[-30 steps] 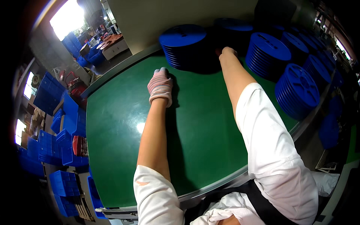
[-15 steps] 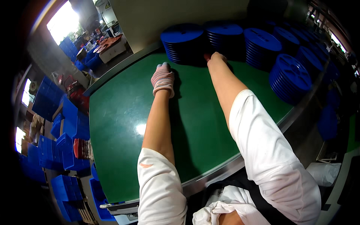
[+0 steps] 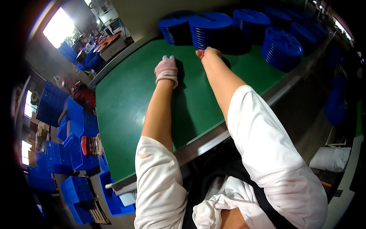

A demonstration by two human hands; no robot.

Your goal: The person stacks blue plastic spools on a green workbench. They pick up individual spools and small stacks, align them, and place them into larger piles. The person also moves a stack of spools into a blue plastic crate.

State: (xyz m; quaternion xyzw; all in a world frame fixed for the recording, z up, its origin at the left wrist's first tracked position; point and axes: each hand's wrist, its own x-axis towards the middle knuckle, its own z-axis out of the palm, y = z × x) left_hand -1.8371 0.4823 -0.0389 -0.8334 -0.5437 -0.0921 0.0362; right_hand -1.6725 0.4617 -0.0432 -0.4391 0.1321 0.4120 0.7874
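My left hand (image 3: 166, 70), in a pink and grey knitted glove, is open above the green tabletop (image 3: 127, 95). It holds nothing, and its grey fingertips point toward the back. My right hand (image 3: 209, 54) is bare, at the near lower side of a stack of blue ribbed discs (image 3: 211, 20). Its visible fingers are loosely bent and apart, pointing left, with nothing seen in them. Whether it touches the stack I cannot tell. A second disc stack (image 3: 176, 21) stands to the left, slightly farther back. Another stack (image 3: 251, 17) is to the right.
A slanted-looking stack of spoked blue discs (image 3: 282, 45) stands near the table's right edge, with several more stacks behind it. A pale wall (image 3: 141, 17) rises at the back. Blue crates (image 3: 76, 191) lie beyond the left edge; a white sack (image 3: 331, 158) lies at right.
The stack by my right hand now sits nearer to me relative to its neighbours. My right hand has shifted from the gap between two stacks to this stack's near side. The view has shifted.
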